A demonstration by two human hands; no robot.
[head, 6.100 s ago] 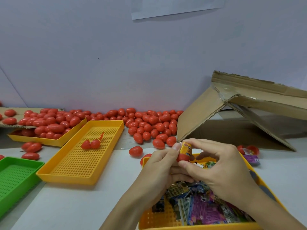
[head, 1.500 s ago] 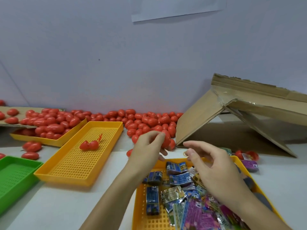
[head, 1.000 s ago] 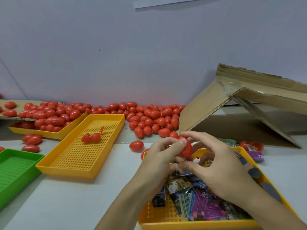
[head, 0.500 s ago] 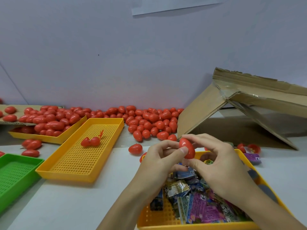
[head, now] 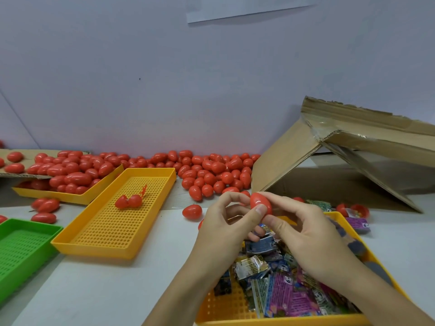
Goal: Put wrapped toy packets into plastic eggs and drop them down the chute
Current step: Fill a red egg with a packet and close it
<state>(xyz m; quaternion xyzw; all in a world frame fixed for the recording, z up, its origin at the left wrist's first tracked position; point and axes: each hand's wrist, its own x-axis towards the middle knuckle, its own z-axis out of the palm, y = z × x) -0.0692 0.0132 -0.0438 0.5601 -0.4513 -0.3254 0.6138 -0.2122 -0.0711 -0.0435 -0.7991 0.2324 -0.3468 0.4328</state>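
Observation:
A closed red plastic egg (head: 258, 203) is held up between both hands above the near yellow tray (head: 280, 320). My left hand (head: 226, 228) pinches it with thumb and fingertips from the left. My right hand (head: 303, 234) pinches it from the right, and its lower fingers also hold a small blue packet (head: 265, 228). The tray under my hands holds several wrapped toy packets (head: 280, 292). The cardboard chute (head: 339, 158) stands at the back right.
A heap of red eggs (head: 211, 172) lies along the wall. An open egg (head: 128, 201) lies in a yellow perforated tray (head: 113, 231). Another yellow tray (head: 70, 196) holds eggs at far left. A green tray (head: 21, 250) sits at the left edge. Loose egg halves (head: 353, 209) lie near the chute.
My left hand fetched an egg from the heap and brought it to my right hand. Both hands now hold it over the packet tray, a little higher than half a second ago.

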